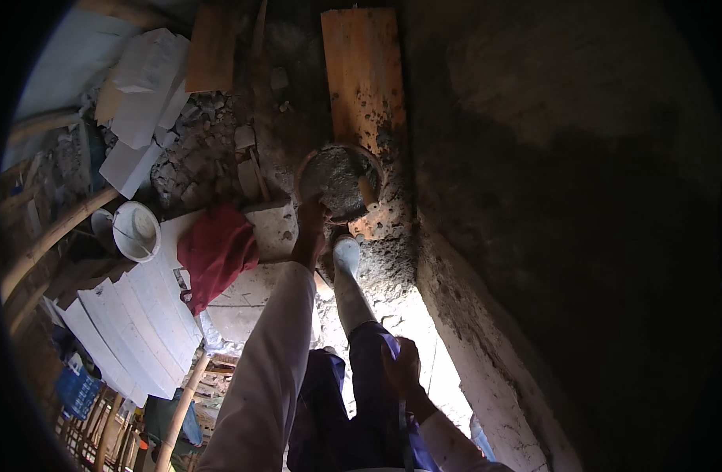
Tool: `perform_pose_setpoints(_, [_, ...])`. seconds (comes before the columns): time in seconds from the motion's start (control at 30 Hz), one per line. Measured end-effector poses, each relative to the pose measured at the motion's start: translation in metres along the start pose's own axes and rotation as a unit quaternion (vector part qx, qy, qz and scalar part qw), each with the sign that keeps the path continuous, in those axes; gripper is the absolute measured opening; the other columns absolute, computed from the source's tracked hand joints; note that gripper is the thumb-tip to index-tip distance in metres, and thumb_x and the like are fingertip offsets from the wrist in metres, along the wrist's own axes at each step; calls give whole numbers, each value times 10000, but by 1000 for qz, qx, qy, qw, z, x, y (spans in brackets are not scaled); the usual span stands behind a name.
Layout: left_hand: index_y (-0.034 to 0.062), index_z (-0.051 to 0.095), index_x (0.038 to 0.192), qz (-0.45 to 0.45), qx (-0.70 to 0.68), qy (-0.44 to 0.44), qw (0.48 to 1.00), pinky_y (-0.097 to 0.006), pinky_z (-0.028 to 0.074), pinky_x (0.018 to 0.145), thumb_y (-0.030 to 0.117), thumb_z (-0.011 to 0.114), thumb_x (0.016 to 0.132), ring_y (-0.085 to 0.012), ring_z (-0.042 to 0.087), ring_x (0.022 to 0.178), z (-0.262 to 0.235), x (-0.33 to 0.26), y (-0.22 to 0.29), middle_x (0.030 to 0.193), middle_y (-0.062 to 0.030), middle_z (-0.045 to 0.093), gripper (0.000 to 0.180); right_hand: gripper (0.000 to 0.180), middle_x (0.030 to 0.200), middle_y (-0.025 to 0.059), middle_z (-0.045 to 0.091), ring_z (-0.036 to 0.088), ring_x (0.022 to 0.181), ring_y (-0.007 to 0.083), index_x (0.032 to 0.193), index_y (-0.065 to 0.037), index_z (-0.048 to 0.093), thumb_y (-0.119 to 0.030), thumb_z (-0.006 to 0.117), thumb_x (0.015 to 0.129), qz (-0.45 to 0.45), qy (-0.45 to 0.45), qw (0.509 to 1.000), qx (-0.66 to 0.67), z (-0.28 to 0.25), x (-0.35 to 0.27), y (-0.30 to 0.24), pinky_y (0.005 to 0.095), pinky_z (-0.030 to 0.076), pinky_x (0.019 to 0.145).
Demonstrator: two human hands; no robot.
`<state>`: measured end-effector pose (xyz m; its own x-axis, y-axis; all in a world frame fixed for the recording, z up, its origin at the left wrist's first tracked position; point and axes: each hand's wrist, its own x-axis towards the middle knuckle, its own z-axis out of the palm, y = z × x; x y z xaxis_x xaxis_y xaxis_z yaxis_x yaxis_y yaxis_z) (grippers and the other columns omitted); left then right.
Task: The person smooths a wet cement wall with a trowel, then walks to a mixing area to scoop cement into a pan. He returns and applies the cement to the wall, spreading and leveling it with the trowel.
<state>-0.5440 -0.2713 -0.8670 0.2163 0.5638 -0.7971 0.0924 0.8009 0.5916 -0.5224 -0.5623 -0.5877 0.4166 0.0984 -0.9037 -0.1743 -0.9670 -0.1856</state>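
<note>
A round basin (pixel 300 175) of wet grey mortar (pixel 336 175) sits at the near end of an orange-brown plank (pixel 363 71). My left hand (pixel 310 217) is closed on the basin's near left rim, with its fingertips close to the mortar. A trowel's wooden handle (pixel 367 192) sticks up at the basin's right side; its blade cannot be seen. My right hand (pixel 402 366) rests by the knee of my dark trousers, its fingers in shadow. One pale boot (pixel 347 256) stands just short of the basin.
A dark plastered wall (pixel 565 197) rises on the right above a pale ledge (pixel 479 338). To the left are a red cloth (pixel 217 248), a white bucket (pixel 136 231), white blocks (pixel 144 86), rubble (pixel 199 149) and bamboo poles (pixel 58 236). Strong light falls below the boot.
</note>
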Motion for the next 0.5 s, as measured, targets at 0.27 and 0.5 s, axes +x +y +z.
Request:
perform_pose_setpoints(0.27, [-21,654,1204,-51,253,259,931,-349,531,789,160,600,958,-216,682,917,-118,3,-23,1074,-137,718,310,524,1352,234,522,594,1184,399,1363,-31,520,-314,641,939,-335,231,894,-186,48,275,-154,524,510,960])
perform_pose_setpoints(0.5, [95,571,1323,-136,295,47,945,-351,497,712,280,671,950,-159,606,835,-149,-76,-16,1021,-38,640,429,474,1045,213,655,723,830,391,1265,-3,490,-284,652,919,-279,95,864,-409,108,290,-227,467,606,693])
